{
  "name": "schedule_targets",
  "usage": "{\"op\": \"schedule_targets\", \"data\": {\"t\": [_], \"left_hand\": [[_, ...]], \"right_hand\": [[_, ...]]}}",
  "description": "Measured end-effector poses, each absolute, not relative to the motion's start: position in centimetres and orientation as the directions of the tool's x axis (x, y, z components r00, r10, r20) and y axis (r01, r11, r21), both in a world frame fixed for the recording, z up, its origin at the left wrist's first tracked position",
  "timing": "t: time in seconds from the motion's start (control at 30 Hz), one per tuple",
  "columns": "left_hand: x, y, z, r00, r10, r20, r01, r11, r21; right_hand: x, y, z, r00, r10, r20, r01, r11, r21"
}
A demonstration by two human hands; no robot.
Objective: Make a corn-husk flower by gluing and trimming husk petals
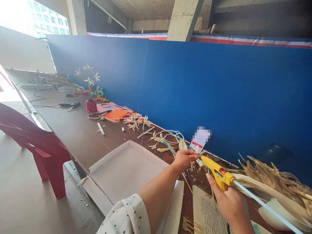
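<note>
My right hand (231, 204) is wrapped round the handle of a yellow hot glue gun (215, 170). A long translucent glue stick (265, 206) sticks out of its back end. The gun's nozzle points left, right by the fingertips of my left hand (184, 160). Those fingers are closed in a pinch on a small pale piece of corn husk (197, 149), mostly hidden by the fingers; whether the nozzle touches it I cannot tell. Beneath both hands, husk scraps litter the brown table (109, 136).
A shallow white box lid (126, 172) lies left of my arm, a printed sheet (204, 211) in front. Dried husks (273, 172) and a white bowl (282, 214) are at right. Behind stand a blue partition (219, 87) and a card (200, 138). A red chair (46, 152) is at left.
</note>
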State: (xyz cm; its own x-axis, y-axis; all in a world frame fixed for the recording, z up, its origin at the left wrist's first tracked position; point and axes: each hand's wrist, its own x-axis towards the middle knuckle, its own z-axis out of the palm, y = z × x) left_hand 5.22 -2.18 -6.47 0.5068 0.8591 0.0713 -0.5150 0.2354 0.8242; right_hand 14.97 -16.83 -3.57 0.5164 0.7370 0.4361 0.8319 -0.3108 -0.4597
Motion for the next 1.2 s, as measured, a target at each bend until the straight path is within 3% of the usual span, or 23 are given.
{"op": "schedule_targets", "data": {"t": [0.3,0.43,0.83,1.2], "left_hand": [[4.96,-2.41,-5.98,0.506,0.860,0.064,-0.543,0.260,0.798],[4.96,-2.38,-5.99,0.510,0.858,0.057,-0.539,0.267,0.799],[4.72,-2.57,-5.54,0.491,0.870,0.027,-0.510,0.262,0.819],[4.60,-2.61,-5.66,0.484,0.874,0.041,-0.524,0.252,0.813]], "right_hand": [[14.76,-16.84,-3.18,0.565,0.753,0.338,0.792,-0.379,-0.479],[14.87,-16.95,-3.42,0.584,0.728,0.360,0.782,-0.385,-0.491],[14.81,-16.79,-3.04,0.651,0.708,0.272,0.683,-0.392,-0.616],[15.00,-16.51,-3.11,0.698,0.698,0.161,0.635,-0.498,-0.591]]}}
